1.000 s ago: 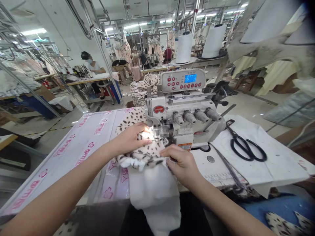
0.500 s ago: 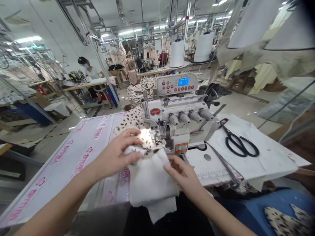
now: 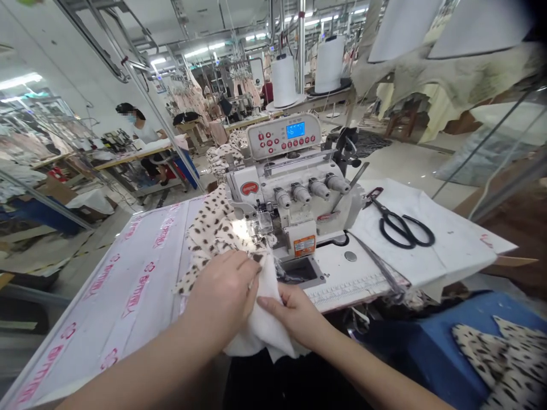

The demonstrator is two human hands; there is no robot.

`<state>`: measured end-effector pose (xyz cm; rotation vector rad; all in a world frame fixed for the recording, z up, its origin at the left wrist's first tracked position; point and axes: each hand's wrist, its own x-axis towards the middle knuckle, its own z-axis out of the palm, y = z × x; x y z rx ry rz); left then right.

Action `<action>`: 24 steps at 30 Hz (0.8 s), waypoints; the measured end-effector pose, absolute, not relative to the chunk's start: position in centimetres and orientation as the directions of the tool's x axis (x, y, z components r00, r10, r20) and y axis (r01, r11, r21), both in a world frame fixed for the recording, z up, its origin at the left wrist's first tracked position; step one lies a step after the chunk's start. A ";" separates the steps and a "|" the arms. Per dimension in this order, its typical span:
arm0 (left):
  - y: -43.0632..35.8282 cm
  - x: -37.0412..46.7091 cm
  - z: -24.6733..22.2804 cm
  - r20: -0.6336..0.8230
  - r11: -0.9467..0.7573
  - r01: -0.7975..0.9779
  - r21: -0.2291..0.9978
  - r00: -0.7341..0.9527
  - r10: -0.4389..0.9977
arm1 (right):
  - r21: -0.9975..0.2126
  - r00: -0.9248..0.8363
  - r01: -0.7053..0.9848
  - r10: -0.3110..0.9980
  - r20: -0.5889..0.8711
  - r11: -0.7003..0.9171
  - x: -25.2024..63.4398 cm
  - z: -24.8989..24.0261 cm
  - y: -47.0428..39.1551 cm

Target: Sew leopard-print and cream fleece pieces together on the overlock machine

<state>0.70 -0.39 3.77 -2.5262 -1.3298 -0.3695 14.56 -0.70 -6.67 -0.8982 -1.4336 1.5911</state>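
Two hands on the fabric is the whole trick at an overlock machine (image 3: 294, 199) like this one. Left hand (image 3: 222, 293) lies flat on the leopard-print fleece (image 3: 209, 233), fingers mostly together and pressing it down onto the tabletop (image 3: 141, 273), just in front of the presser foot (image 3: 258, 225). Right hand (image 3: 294, 313) has its grip pinching the white underside of the fleece (image 3: 265, 330) where it folds over the front edge of the tabletop, thumb on top, the other fingers tucked underneath where I can't see them.

The fleece itself runs from behind the machine on the left, under the lit presser foot, then drapes down toward the lap.

To my eye the layers are being lined up and fed into the foot. To do that well I'd say: keep the left palm light so the pile doesn't drag, let the feed dogs pull, and use the right pinch only to keep the raw edges stacked and even. Fleece creeps, so watch that the bottom layer doesn't slip out. Keep the fingertips clear of the knife, since the left ones sit pretty close.

Scissors (image 3: 399, 225) lie well off to the right on the white cloth (image 3: 453, 250), out of the way.
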 end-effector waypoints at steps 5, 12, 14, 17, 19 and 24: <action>-0.4 1.1 2.2 0.417 -0.616 0.780 -0.113 0.600 0.683 | -0.994 -0.456 -0.086 0.890 -0.015 -0.061 14.8 -6.6 -1.0; -0.4 1.0 1.0 0.504 -0.626 0.761 -0.168 0.612 0.609 | -0.998 -0.436 0.066 0.900 -0.009 0.022 14.9 -6.5 -1.5; -0.2 1.1 0.9 0.483 -0.629 0.754 -0.191 0.630 0.608 | -0.997 -0.442 0.068 0.897 -0.006 0.027 14.8 -6.5 -1.3; 0.7 1.1 0.7 0.453 -0.631 0.726 -0.274 0.676 0.581 | -0.997 -0.446 0.053 0.895 0.019 0.048 14.7 -6.3 -0.5; 1.5 1.3 0.6 0.459 -0.622 0.716 -0.317 0.690 0.560 | -0.994 -0.427 0.073 0.903 0.045 0.084 14.6 -6.1 0.3; 1.7 2.1 0.8 0.445 -0.595 0.771 -0.225 0.625 0.642 | -0.981 -0.384 0.132 0.920 0.080 0.140 14.6 -5.9 1.7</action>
